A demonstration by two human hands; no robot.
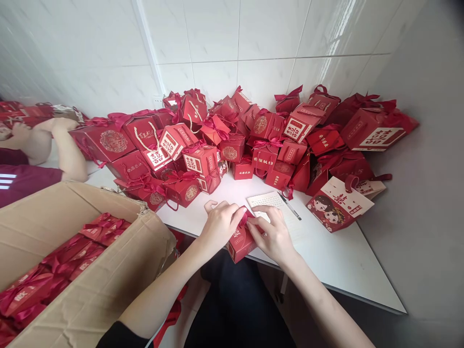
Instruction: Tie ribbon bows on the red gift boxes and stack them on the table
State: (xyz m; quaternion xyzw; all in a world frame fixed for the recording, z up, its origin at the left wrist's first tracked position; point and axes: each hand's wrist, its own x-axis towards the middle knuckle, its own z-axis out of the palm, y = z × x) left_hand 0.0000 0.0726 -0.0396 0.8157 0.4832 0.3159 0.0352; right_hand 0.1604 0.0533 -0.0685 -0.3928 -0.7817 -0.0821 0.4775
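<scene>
A small red gift box (242,245) with pale printed characters sits at the front edge of the white table (326,256), between my two hands. On its top is a dark red ribbon (244,218). My left hand (220,223) pinches the ribbon from the left, thumb and forefinger together. From the right, my right hand (271,232) closes its fingers on the ribbon too, with the palm over the box's right side. My fingertips partly hide the ribbon, so its knot or loops cannot be made out.
Red gift boxes (268,125) with ribbons and cord handles are piled along the wall. A notebook (266,200) and a pen (290,207) lie behind my right hand. A cardboard carton (119,261) of red boxes stands left. Another person's arm (70,150) is at far left.
</scene>
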